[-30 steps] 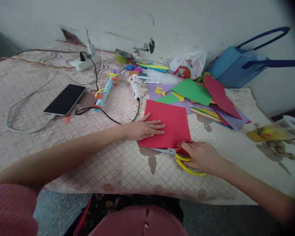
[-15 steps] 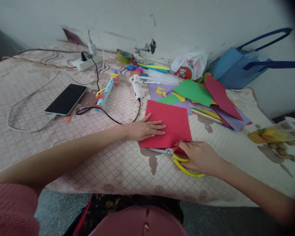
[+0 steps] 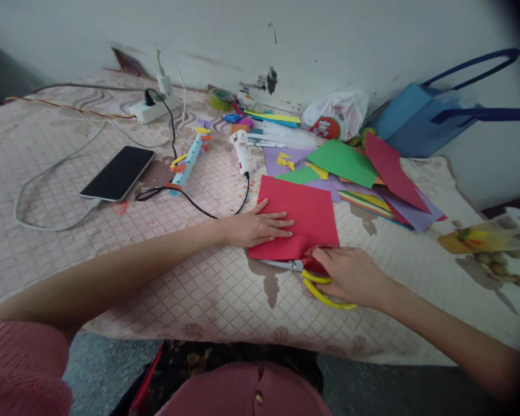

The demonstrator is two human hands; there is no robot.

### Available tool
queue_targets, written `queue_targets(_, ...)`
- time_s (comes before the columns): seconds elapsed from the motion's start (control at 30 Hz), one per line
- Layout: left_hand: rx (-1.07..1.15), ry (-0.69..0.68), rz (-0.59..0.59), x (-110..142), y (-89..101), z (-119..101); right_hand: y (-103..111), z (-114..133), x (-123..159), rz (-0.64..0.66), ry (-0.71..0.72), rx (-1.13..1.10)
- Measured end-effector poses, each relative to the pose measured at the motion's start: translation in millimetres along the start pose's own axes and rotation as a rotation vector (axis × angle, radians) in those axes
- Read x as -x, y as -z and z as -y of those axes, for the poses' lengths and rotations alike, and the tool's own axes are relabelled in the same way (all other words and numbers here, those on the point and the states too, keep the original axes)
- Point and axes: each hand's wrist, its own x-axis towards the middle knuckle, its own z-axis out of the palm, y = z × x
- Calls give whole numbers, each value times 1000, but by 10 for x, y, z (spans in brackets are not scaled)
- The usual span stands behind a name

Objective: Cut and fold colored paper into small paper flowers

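Note:
A square red sheet lies on the patterned tablecloth. My left hand rests flat on its left part, fingers stretched out. Down at the sheet's lower right corner, the fingers of my right hand are closed around yellow-handled scissors. Their metal blades point left along the sheet's near edge, partly under it. A shiny crumpled red piece sits by my right thumb; what it is I cannot make out. The sheet bulges up slightly just left of that thumb.
Behind the sheet are a pile of coloured sheets and a white glue gun with a black cord. Farther left lie a decorated light-blue strip, a tablet and a power strip. A blue bag stands at the back right.
My right hand and the scissors have slid a little left along the sheet's near edge, and the sheet has bulged up there. My left hand has stayed in place on the sheet.

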Motion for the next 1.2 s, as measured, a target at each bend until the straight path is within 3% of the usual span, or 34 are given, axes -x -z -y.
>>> queue_targets(1.03, -3, -19, -14, 10, -20, 27, 74, 89, -170, -58, 54, 70)
queue_targets(1.2, 51, -29, -55, 10, -28, 31, 35, 137, -58, -82, 117, 8)
